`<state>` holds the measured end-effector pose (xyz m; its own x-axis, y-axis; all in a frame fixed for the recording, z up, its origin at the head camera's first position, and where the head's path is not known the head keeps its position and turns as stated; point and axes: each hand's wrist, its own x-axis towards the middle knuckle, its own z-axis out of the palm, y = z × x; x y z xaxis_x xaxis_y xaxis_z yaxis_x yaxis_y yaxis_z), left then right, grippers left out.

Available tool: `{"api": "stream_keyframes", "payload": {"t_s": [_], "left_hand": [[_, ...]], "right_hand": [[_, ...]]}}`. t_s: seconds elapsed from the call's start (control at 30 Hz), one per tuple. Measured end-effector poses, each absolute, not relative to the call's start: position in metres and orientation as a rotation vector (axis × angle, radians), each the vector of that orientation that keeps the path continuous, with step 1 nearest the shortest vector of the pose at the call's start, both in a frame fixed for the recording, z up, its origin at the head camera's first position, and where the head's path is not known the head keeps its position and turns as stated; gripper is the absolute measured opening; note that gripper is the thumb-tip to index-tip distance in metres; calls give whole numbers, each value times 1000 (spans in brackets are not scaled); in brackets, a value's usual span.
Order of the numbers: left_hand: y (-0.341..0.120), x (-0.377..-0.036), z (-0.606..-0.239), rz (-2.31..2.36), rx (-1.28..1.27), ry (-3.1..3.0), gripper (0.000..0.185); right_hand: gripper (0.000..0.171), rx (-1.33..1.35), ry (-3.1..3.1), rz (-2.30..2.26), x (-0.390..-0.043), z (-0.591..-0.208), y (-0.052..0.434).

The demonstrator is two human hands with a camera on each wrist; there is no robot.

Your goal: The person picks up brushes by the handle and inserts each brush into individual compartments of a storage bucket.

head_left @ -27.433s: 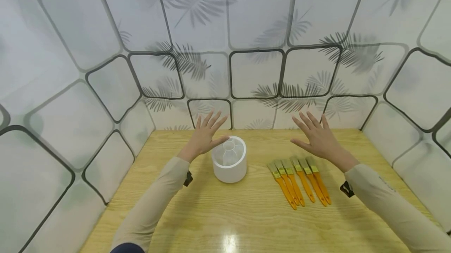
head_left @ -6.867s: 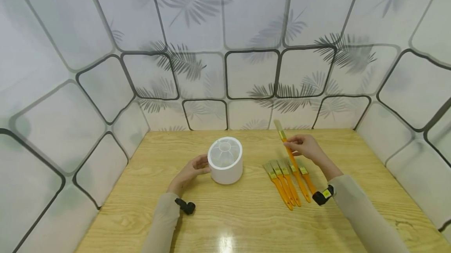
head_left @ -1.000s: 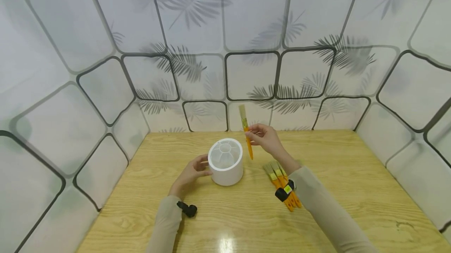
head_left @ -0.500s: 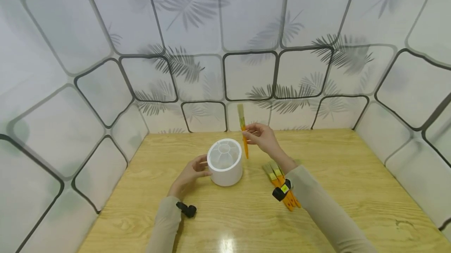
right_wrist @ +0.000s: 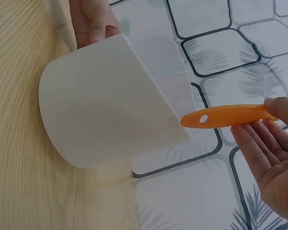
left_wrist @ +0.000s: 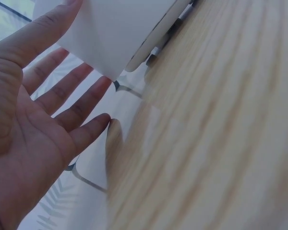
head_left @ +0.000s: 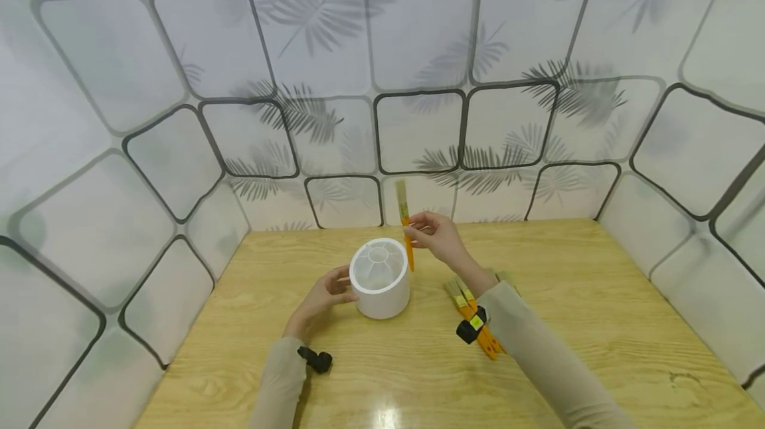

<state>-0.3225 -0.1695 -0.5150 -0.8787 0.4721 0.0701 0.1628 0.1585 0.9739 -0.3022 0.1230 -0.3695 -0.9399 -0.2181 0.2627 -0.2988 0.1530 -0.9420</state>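
Our right hand (head_left: 435,236) pinches an orange-handled paintbrush (head_left: 406,230) between thumb and fingertips, partway down the handle, holding it upright with the bristles up and the handle end pointing down, just beside the far right rim of a white round holder (head_left: 380,277). In the right wrist view the handle tip, with its small hanging hole, hovers near the holder's wall without touching it. Our left hand (head_left: 323,296) rests against the holder's left side, fingers spread and nearly straight, thumb along the wall. The holder stands near the middle of the table (head_left: 586,323), toward the far edge. The brush looks light and stiff, its plastic handle smooth and perhaps a little slippery; we judge the handle's middle the best place to grip. More brushes (head_left: 472,313) lie in a row toward the table's right, partly under our right sleeve.
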Motion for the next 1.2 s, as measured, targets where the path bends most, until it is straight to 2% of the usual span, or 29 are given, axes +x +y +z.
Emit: {"api": "stream_keyframes", "payload": {"t_s": [1.2], "left_hand": [[-171, -323, -518, 1791, 609, 2164, 70]], "right_hand": [[23, 572, -2220, 1951, -292, -372, 104]]}}
